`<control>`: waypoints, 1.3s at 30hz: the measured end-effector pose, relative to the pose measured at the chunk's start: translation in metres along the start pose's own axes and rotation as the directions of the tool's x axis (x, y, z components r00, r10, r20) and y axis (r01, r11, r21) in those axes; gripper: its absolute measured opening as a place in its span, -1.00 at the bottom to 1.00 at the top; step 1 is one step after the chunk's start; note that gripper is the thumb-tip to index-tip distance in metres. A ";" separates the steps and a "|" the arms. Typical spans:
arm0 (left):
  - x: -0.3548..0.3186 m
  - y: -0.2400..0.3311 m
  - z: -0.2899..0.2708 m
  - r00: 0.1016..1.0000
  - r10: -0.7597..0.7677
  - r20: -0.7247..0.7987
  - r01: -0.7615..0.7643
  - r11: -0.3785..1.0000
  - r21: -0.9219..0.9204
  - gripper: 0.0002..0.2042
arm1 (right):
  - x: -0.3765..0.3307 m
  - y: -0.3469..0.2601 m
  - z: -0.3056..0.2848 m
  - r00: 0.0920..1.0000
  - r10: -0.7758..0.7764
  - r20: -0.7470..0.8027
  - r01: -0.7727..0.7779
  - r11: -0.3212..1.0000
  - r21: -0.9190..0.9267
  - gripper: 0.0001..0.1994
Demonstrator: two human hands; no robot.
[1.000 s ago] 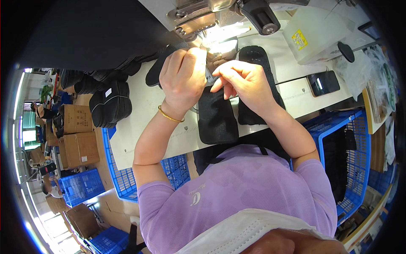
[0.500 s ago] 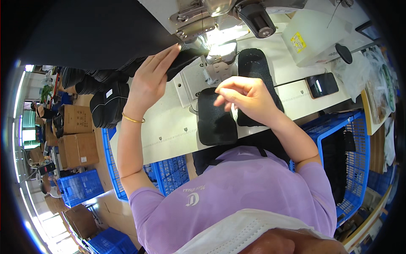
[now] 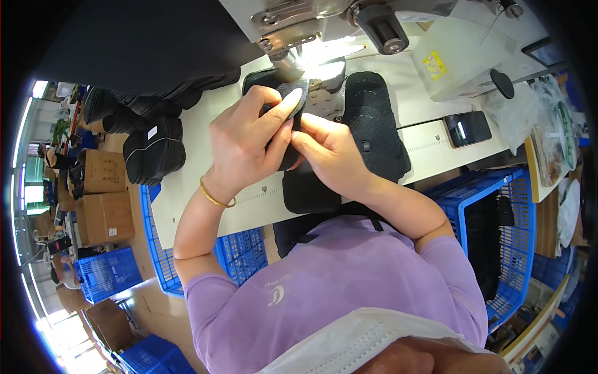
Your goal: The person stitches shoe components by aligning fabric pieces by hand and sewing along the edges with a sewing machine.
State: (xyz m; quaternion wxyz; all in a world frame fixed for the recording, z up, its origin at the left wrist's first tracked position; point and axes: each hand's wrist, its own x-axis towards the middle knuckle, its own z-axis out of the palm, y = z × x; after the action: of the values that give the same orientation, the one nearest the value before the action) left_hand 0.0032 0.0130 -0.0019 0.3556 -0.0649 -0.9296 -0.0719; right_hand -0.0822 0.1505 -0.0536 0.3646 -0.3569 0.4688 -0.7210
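Observation:
Under the lit head of a sewing machine (image 3: 289, 43), a black fabric piece (image 3: 301, 105) is bunched between my two hands. My left hand (image 3: 249, 137), with a gold bangle on its wrist, grips the piece from the left, thumb and fingers closed on it. From the right, my right hand (image 3: 333, 154) pinches its lower edge, close to the left fingertips. Part of the piece is hidden behind the fingers. Just below my hands, a black pad (image 3: 311, 194) lies at the table's front edge. Further black padded pieces (image 3: 375, 128) lie to the right of the needle area.
A tied bundle of black pieces (image 3: 154, 149) sits at the table's left, with more stacks (image 3: 149, 100) behind it. A phone (image 3: 467, 129) lies on the right. Blue crates (image 3: 529, 234) flank the white table (image 3: 187, 199); a pale machine box (image 3: 461, 59) stands at back right.
My left hand has come down and right from the piece's far edge and now grips it. My right hand has moved left and up and closed on it too.

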 end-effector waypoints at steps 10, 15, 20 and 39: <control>-0.012 0.037 0.016 0.984 0.142 -0.110 -0.109 0.959 0.262 -0.62 | -0.015 -0.010 -0.018 0.992 -0.118 -0.050 0.103 0.966 -0.238 -0.79; -0.008 0.041 0.021 0.981 0.173 -0.087 -0.129 0.918 0.375 -0.59 | -0.013 -0.018 -0.017 0.989 -0.140 -0.050 0.125 0.967 -0.224 -0.78; 0.007 0.035 0.031 0.985 0.138 -0.105 -0.091 0.926 0.366 -0.64 | -0.002 -0.017 -0.019 0.988 -0.133 -0.082 0.120 0.982 -0.143 -0.77; 0.005 0.027 0.026 0.994 -0.010 -0.112 0.035 0.973 0.228 -0.63 | 0.013 -0.008 -0.021 0.993 -0.098 -0.066 0.092 0.992 -0.092 -0.82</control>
State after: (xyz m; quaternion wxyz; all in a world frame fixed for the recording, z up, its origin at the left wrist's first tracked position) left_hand -0.0132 0.0445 -0.0154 0.4105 -0.0088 -0.9114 0.0287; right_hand -0.1077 0.1501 -0.0503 0.2970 -0.3690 0.4956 -0.7281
